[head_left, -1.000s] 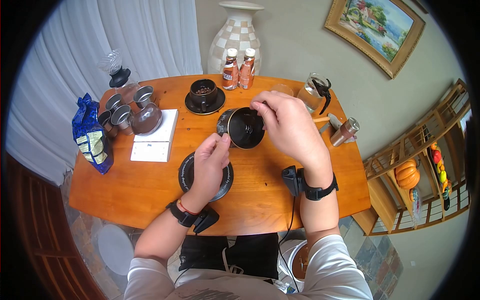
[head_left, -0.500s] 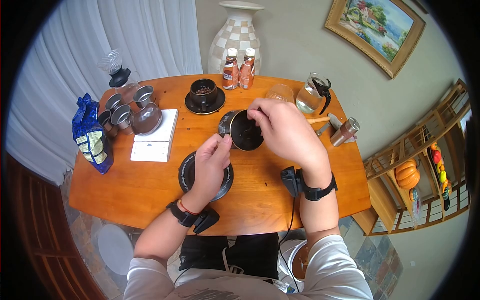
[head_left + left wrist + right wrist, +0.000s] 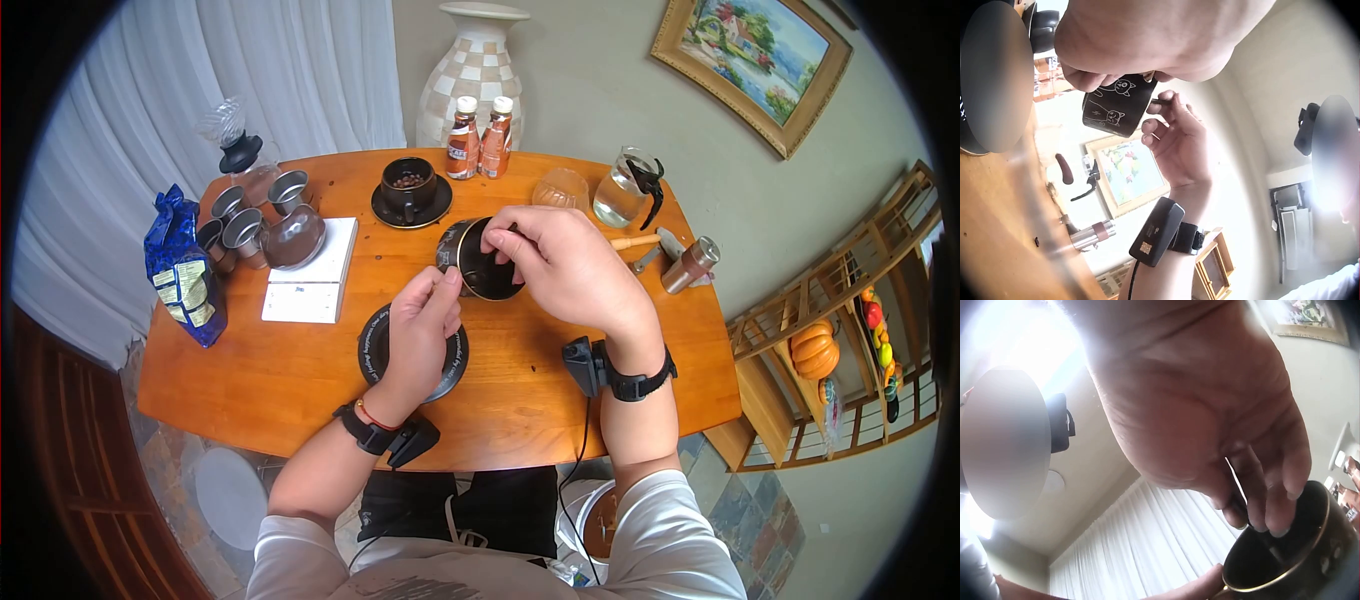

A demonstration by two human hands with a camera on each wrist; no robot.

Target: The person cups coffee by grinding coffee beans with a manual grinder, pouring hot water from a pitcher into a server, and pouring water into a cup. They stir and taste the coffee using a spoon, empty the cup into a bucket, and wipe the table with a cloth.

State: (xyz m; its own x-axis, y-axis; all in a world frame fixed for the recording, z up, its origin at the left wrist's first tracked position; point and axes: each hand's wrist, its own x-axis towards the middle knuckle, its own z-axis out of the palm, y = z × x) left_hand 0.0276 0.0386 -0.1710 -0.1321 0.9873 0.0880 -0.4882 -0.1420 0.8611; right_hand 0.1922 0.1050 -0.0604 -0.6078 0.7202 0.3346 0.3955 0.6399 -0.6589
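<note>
L hand grips blk mug, tilted, held over surface beyond saucer; R hand pinches thin dk utensil, reaching into mug. Risk, I'd guess: hard poke vs. mug's side could twist it from L hand's grip & drop it.

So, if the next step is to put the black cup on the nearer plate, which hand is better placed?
Probably the left hand: it grips the cup and, in the head view, overlaps the nearer plate. The right hand is at the cup's mouth, pinching a thin dark thing.
</note>
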